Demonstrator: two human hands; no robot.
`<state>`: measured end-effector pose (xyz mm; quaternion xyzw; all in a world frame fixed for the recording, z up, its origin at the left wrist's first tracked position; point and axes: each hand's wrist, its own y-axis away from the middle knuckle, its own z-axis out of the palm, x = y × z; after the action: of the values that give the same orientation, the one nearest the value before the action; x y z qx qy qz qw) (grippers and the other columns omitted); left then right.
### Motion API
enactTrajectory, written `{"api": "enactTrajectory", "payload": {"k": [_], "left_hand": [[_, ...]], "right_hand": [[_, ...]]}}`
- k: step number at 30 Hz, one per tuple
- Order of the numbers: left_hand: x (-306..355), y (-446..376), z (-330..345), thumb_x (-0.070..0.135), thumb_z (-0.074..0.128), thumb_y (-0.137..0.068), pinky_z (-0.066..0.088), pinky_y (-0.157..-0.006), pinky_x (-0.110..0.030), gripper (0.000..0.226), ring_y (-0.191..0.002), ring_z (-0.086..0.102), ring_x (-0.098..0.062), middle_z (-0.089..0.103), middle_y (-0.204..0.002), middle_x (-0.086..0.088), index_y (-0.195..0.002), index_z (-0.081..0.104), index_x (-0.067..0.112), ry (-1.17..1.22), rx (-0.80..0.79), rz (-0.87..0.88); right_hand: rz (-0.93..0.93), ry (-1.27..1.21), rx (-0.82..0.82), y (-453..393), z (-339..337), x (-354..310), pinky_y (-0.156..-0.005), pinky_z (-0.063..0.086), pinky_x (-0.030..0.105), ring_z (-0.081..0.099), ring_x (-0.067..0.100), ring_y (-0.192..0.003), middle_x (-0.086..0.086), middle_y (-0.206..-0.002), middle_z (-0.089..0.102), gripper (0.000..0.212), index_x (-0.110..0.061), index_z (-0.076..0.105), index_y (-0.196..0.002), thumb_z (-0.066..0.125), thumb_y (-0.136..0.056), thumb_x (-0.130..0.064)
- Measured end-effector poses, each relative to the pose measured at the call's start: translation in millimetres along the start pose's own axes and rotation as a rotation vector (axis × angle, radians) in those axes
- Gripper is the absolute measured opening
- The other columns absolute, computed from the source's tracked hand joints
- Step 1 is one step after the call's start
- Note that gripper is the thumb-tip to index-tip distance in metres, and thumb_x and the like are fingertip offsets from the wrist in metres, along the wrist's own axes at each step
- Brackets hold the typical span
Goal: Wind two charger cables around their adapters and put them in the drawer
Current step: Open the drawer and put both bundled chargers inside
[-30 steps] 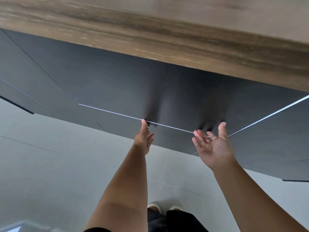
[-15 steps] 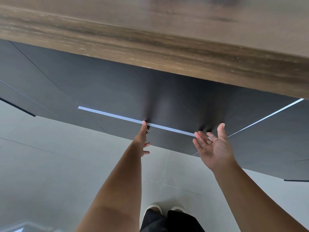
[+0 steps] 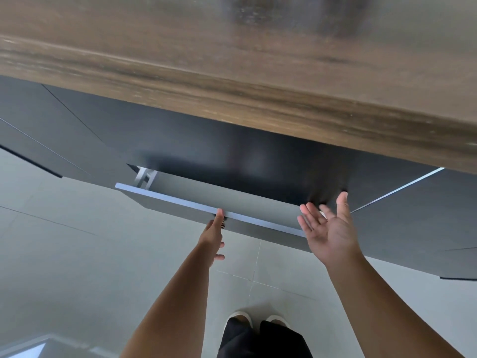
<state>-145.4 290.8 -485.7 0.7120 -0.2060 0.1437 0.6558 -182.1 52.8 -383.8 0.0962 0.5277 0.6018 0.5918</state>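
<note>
A dark drawer (image 3: 167, 200) under the wooden countertop (image 3: 232, 94) stands partly pulled out, its pale top edge catching the light. My left hand (image 3: 213, 236) grips that top edge near the middle, one digit hooked over it. My right hand (image 3: 329, 228) hovers with spread fingers and palm up beside the drawer's right end, holding nothing. Only the grey inner face of the drawer front and a metal runner (image 3: 144, 177) at its left show; the drawer's inside is hidden. No charger cable or adapter is in view.
More dark cabinet fronts (image 3: 64, 130) flank the drawer on both sides. Below lies a grey tiled floor (image 3: 77, 254), with my white shoes (image 3: 258, 319) standing close under the drawer. The countertop overhangs everything above.
The drawer has slid out from shut to partly open with my left hand on its top edge. My right hand stayed open at the right end.
</note>
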Motion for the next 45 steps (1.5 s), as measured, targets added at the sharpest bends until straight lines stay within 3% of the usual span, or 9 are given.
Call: {"api": "enactTrajectory", "payload": {"k": [6,12,19,26,31,35,38,41,45], "left_hand": [[-32,29,-17,0.079,0.031,-0.086,0.048,-0.095,-0.054,0.067,-0.108,0.055,-0.031,0.052,-0.120,-0.013,-0.121,0.046,0.024,-0.073,0.028,-0.071],[-68,63,-33,0.068,0.035,-0.093,0.045,-0.095,-0.044,0.068,-0.109,0.054,-0.027,0.054,-0.125,-0.006,-0.135,0.047,0.016,-0.045,0.039,-0.116],[-63,125,-67,0.035,0.053,-0.097,0.046,-0.083,-0.033,0.017,-0.097,0.059,-0.021,0.064,-0.123,-0.003,-0.105,0.062,0.023,-0.327,0.015,-0.073],[20,221,-87,0.030,0.064,-0.090,0.048,-0.084,-0.029,0.013,-0.105,0.066,-0.020,0.071,-0.110,0.001,-0.102,0.068,0.032,-0.519,0.062,0.374],[108,330,-80,0.025,0.064,-0.093,0.043,-0.058,-0.010,0.014,-0.072,0.060,0.003,0.066,-0.091,0.016,-0.104,0.070,0.031,-0.481,0.067,0.715],[166,395,-75,0.017,0.063,-0.094,0.043,-0.064,-0.008,0.015,-0.071,0.057,0.004,0.065,-0.085,0.015,-0.102,0.070,0.027,-0.481,0.027,1.015],[202,411,-68,0.016,0.064,-0.093,0.043,-0.065,-0.009,0.013,-0.066,0.052,0.002,0.063,-0.081,0.012,-0.100,0.071,0.024,-0.483,0.091,1.128],[234,404,-57,0.022,0.067,-0.090,0.047,-0.076,-0.017,0.020,-0.076,0.058,-0.003,0.063,-0.101,0.006,-0.108,0.065,0.030,-0.464,0.162,1.172],[271,378,-38,0.041,0.070,-0.086,0.050,-0.096,-0.033,0.060,-0.109,0.059,-0.013,0.051,-0.130,0.001,-0.138,0.045,0.028,-0.441,0.116,0.941]], "right_hand": [[-0.009,0.103,0.019,21,-1,-1,-0.090,0.048,0.034,0.059,0.021,-0.113,0.004,-0.136,0.053,0.065,-0.019,0.045,-0.140,0.059,-0.086,-0.053],[-0.001,0.152,0.014,60,5,-6,-0.092,0.049,0.035,0.062,0.021,-0.110,0.004,-0.128,0.059,0.039,-0.021,0.059,-0.122,0.067,-0.086,-0.032],[0.061,0.271,-0.062,110,13,-18,-0.100,0.045,0.036,0.062,0.021,-0.110,0.003,-0.123,0.065,0.032,-0.020,0.061,-0.121,0.063,-0.090,-0.025],[0.071,0.546,-0.202,192,49,-57,-0.071,0.047,0.030,0.065,0.022,-0.078,0.008,-0.097,0.071,0.023,-0.019,0.062,-0.116,0.055,-0.094,-0.018],[-0.077,0.869,-0.537,263,91,-111,-0.073,0.048,0.030,0.063,0.020,-0.078,0.009,-0.091,0.071,0.023,-0.012,0.066,-0.111,0.048,-0.097,-0.015],[-0.225,1.059,-0.650,304,122,-152,-0.064,0.055,0.030,0.067,0.022,-0.072,0.013,-0.087,0.071,0.020,-0.005,0.071,-0.094,0.052,-0.095,-0.011],[-0.418,0.952,-0.534,309,147,-175,-0.060,0.056,0.026,0.065,0.020,-0.066,0.013,-0.080,0.068,0.016,-0.009,0.070,-0.089,0.055,-0.093,-0.006],[-0.636,0.894,-0.280,287,168,-190,-0.068,0.056,0.026,0.064,0.016,-0.067,0.007,-0.079,0.065,0.017,-0.018,0.068,-0.086,0.058,-0.086,-0.004],[-0.655,0.938,-0.189,254,194,-195,-0.074,0.052,0.032,0.060,0.017,-0.072,0.005,-0.083,0.064,0.012,-0.019,0.066,-0.092,0.061,-0.084,-0.012]]}}
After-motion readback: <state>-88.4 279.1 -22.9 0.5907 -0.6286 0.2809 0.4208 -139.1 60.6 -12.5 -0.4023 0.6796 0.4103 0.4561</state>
